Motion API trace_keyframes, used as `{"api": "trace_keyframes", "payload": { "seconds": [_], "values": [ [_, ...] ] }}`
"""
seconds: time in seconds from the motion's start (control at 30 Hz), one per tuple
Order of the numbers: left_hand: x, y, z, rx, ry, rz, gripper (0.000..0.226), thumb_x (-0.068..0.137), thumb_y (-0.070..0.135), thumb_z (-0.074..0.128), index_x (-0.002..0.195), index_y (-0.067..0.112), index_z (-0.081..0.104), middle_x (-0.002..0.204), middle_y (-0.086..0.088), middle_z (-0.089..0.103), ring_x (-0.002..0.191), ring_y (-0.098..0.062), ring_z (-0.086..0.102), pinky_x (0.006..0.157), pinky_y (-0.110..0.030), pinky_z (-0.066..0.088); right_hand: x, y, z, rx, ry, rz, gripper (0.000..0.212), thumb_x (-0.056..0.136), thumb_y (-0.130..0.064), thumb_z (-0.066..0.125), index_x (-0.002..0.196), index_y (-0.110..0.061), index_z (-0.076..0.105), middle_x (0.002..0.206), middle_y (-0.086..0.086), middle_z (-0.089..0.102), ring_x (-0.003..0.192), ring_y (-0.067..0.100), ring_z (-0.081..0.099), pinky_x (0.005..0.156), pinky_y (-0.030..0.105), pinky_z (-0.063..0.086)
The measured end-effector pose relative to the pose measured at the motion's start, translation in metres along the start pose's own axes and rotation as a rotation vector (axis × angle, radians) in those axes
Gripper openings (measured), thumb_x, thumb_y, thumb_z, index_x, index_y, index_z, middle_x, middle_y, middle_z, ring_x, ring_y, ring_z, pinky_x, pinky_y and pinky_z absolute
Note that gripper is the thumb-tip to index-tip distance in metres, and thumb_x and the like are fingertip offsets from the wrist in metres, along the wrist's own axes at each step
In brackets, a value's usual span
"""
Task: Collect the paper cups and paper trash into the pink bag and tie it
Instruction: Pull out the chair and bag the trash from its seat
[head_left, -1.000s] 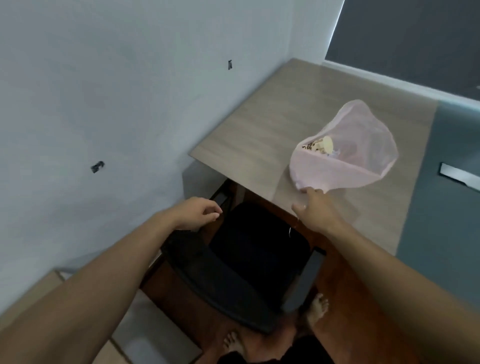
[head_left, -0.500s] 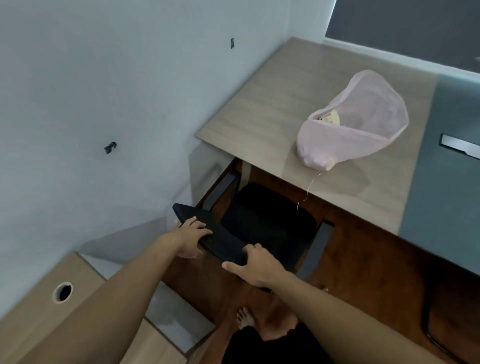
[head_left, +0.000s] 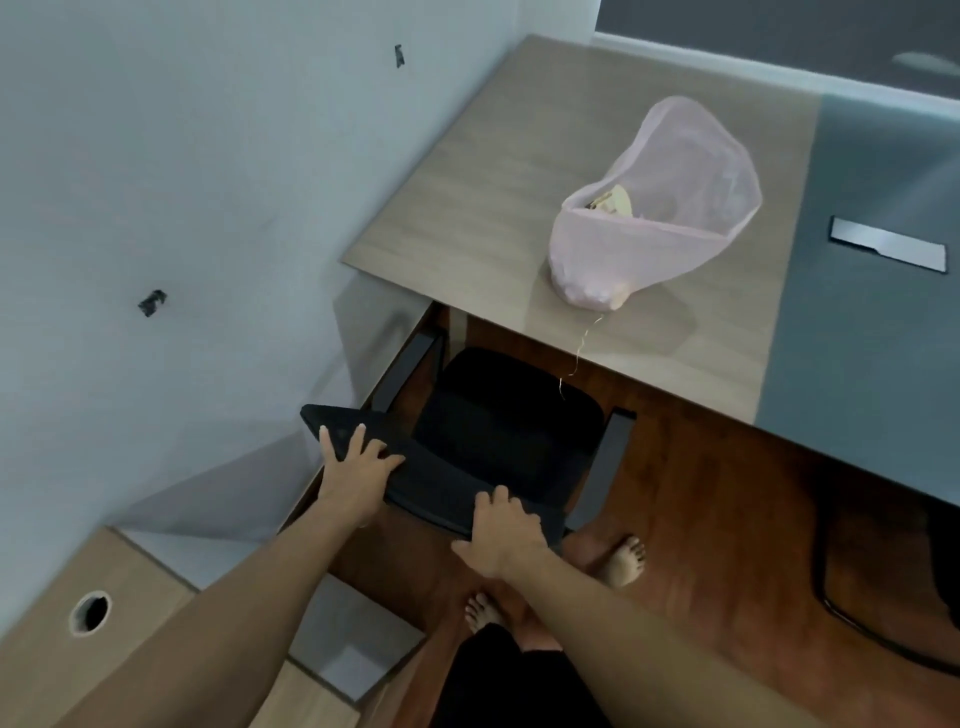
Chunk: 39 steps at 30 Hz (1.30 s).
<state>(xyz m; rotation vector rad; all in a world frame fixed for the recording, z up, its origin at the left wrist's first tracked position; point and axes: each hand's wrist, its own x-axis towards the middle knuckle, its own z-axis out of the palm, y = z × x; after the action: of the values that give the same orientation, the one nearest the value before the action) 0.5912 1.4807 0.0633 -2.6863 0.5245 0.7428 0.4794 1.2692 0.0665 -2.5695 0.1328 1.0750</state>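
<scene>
The pink bag (head_left: 649, 228) stands on the wooden desk (head_left: 467, 208) near its front edge, mouth open, and neither hand touches it. Paper trash (head_left: 615, 200) shows inside its opening. A thin thread (head_left: 576, 358) hangs from the bag's bottom over the desk edge. Both hands are on the black chair's backrest (head_left: 431, 483), below the desk. My left hand (head_left: 356, 462) lies on its left end with fingers spread. My right hand (head_left: 501, 535) grips its right end, fingers curled over the top edge. No loose paper cups are in view.
The chair seat (head_left: 504, 415) is tucked partly under the desk, close to the white wall (head_left: 182, 208). The desk's right part is grey with a metal cable plate (head_left: 888, 244). A second desk with a round hole (head_left: 91, 613) is lower left. Another black chair (head_left: 883, 597) stands right. My bare feet (head_left: 628, 561) are on the wood floor.
One second ago my right hand touched the bag's bottom and my left hovered over the chair. Both hands have since dropped onto the backrest; the bag stays on the desk.
</scene>
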Motion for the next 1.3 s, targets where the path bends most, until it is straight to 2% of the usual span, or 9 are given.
{"api": "trace_keyframes", "payload": {
  "seconds": [0.13, 0.37, 0.7, 0.9, 1.03, 1.3],
  "values": [
    [0.005, 0.004, -0.002, -0.015, -0.013, -0.004, 0.081, 0.100, 0.017, 0.068, 0.165, 0.048, 0.030, 0.174, -0.001, 0.025, 0.166, -0.039, -0.004, 0.117, -0.084, -0.014, 0.005, 0.019, 0.002, -0.024, 0.021, -0.044, 0.086, 0.101, -0.065, 0.059, 0.162, -0.010, 0.033, 0.163, 0.017, 0.030, 0.146, 0.044, 0.041, 0.112, 0.060, 0.046],
    [0.022, 0.024, -0.016, -0.061, 0.005, 0.015, 0.084, 0.099, 0.008, 0.065, 0.164, 0.049, 0.030, 0.173, 0.000, 0.024, 0.165, -0.040, -0.004, 0.115, -0.086, -0.013, 0.013, 0.049, -0.015, 0.010, 0.076, -0.021, 0.087, 0.095, -0.073, 0.056, 0.160, -0.018, 0.038, 0.150, 0.009, 0.043, 0.140, 0.037, 0.048, 0.112, 0.056, 0.046],
    [0.072, 0.053, -0.067, -0.078, 0.013, 0.042, 0.080, 0.098, 0.009, 0.066, 0.162, 0.047, 0.037, 0.170, -0.001, 0.030, 0.164, -0.041, 0.005, 0.113, -0.087, -0.014, 0.036, 0.087, -0.067, 0.036, 0.112, 0.055, 0.093, 0.091, -0.083, 0.050, 0.163, -0.025, 0.038, 0.151, 0.005, 0.048, 0.139, 0.032, 0.051, 0.109, 0.052, 0.050],
    [0.105, 0.067, -0.086, -0.027, 0.025, 0.059, 0.081, 0.098, 0.009, 0.067, 0.162, 0.047, 0.036, 0.169, -0.003, 0.031, 0.163, -0.042, 0.009, 0.111, -0.089, -0.014, 0.046, 0.101, -0.099, -0.006, 0.155, 0.050, 0.091, 0.089, -0.085, 0.045, 0.159, -0.026, 0.045, 0.145, 0.003, 0.054, 0.130, 0.031, 0.057, 0.099, 0.050, 0.056],
    [0.124, 0.078, -0.099, -0.007, 0.031, 0.065, 0.078, 0.099, 0.009, 0.065, 0.162, 0.046, 0.037, 0.168, -0.006, 0.031, 0.162, -0.043, 0.010, 0.110, -0.090, -0.012, 0.055, 0.112, -0.118, -0.039, 0.205, 0.054, 0.102, 0.080, -0.091, 0.033, 0.155, -0.026, 0.052, 0.140, 0.001, 0.058, 0.123, 0.029, 0.062, 0.092, 0.050, 0.060],
    [0.169, 0.093, -0.127, -0.018, 0.074, 0.086, 0.067, 0.103, 0.013, 0.062, 0.159, 0.044, 0.044, 0.164, -0.006, 0.037, 0.158, -0.044, 0.017, 0.109, -0.092, -0.010, 0.088, 0.137, -0.158, -0.031, 0.238, 0.057, 0.098, 0.075, -0.089, 0.041, 0.152, -0.031, 0.058, 0.136, -0.005, 0.061, 0.120, 0.025, 0.066, 0.092, 0.048, 0.060]
  ]
}}
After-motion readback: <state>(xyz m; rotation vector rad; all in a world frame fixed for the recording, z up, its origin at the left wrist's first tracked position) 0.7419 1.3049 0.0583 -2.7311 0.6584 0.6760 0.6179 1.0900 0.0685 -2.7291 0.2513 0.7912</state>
